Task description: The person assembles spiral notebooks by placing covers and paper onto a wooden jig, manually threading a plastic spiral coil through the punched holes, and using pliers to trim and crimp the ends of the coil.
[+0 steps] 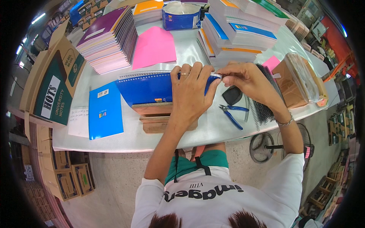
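A worker at a pale table (pixel 213 133) steadies a dark blue spiral notebook (pixel 146 87) propped on a wooden block (pixel 156 114), its long axis running left to right across the view with the wire binding (pixel 142 75) along the far edge. The left hand (pixel 188 93) lies flat over the notebook's right portion, fingers curled across the top edge and clamped down on the cover; the right hand (pixel 243 78) sits just beside it at the notebook's right end, thumb and fingertips pinched together on the tip of the wire, so the binding stretches away leftward from that pinch. The right hand is the nearer one to the wire's end, while the left covers most of the cover below it. Blue-handled pliers (pixel 232 114) rest untouched on the table near the right wrist, beside a black oval object (pixel 232 95) and a row of black wire coils (pixel 266 95). A light blue notebook (pixel 105 114) lies flat to the left, a pink sheet (pixel 155 47) beyond. The wire end itself is hidden by the fingertips, and whether anything small is held within the pinch cannot be made out
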`<state>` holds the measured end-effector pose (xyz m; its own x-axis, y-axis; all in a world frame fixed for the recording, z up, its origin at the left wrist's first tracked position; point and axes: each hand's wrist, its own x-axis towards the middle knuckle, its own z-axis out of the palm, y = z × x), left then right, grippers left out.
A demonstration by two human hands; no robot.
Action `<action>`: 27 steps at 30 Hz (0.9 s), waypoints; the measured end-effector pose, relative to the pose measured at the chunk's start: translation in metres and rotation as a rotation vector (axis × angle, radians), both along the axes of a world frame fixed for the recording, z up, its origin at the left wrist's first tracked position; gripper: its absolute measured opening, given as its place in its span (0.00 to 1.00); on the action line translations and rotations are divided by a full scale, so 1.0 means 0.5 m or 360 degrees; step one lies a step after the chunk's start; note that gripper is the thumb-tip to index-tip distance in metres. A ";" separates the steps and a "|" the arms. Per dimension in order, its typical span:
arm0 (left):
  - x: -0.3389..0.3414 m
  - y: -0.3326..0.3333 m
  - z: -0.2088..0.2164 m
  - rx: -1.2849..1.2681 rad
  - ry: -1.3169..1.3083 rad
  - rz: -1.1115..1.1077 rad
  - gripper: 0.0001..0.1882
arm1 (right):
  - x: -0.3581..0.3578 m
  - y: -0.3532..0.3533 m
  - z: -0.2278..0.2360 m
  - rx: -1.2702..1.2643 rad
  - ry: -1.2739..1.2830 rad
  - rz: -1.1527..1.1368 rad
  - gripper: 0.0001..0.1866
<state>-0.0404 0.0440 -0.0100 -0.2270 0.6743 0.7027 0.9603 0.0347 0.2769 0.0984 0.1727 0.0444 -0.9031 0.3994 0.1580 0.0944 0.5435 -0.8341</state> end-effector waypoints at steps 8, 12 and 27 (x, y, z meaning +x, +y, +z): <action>0.003 -0.008 0.013 -0.0101 0.0105 0.0046 0.16 | -0.008 -0.022 -0.001 0.0310 0.0051 -0.0125 0.08; 0.011 -0.011 0.012 -0.0091 0.0146 0.0075 0.17 | -0.011 -0.039 -0.009 0.0486 0.0259 -0.0130 0.11; 0.019 -0.024 0.003 -0.0107 0.0144 0.0084 0.26 | -0.023 -0.046 -0.004 0.0287 0.0235 -0.0084 0.12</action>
